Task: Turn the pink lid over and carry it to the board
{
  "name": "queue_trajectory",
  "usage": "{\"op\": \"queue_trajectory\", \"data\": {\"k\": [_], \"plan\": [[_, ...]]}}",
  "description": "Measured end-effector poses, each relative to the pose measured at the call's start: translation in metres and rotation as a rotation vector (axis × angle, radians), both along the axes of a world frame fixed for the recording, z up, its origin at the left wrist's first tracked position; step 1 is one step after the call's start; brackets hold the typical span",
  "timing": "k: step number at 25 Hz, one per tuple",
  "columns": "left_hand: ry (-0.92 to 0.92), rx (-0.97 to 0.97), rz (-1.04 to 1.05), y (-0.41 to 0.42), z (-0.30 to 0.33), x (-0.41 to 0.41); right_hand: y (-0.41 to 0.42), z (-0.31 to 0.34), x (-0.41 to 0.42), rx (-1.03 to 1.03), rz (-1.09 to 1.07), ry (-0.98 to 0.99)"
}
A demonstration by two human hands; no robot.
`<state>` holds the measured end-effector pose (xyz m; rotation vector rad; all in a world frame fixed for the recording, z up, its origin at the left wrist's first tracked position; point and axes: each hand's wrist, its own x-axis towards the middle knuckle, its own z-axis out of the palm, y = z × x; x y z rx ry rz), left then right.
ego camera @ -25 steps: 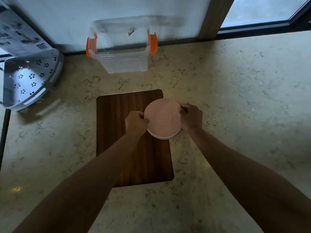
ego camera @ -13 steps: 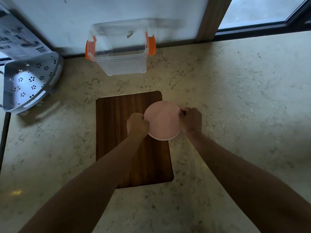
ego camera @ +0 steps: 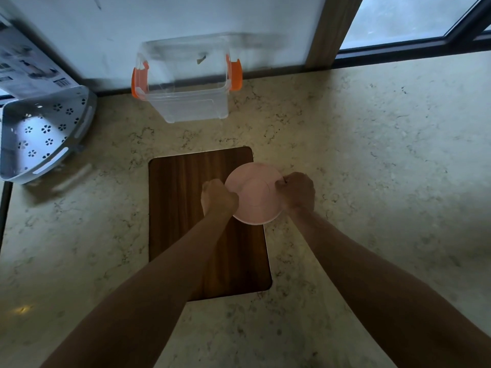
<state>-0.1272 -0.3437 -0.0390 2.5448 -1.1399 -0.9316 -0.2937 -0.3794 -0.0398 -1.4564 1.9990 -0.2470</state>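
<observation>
fingers of both hands curl round the pink plate (ego camera: 253, 193), left hand (ego camera: 218, 195) and right hand (ego camera: 297, 191) at opposite rims, above the wooden board (ego camera: 186, 203).

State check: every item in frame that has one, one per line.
Pink plate: upside down, held at its rim on both sides, over the board's far right corner.
Left hand: grips the plate's left rim.
Right hand: grips the plate's right rim.
Clear box: lid off, orange latches out, looks empty.
Board: flat on the counter.
Grey basket: tipped on its side.
</observation>
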Motion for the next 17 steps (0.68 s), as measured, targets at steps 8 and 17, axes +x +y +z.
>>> {"op": "queue_trajectory", "data": {"k": [8,17], "plan": [[0.309,-0.019,0.369,-0.003,-0.002,0.01,-0.002,0.006,0.001,0.087,-0.062,-0.117],[0.546,0.038,0.434,-0.003,0.022,0.027,-0.007,0.031,-0.003,0.076,0.034,-0.171]]}}
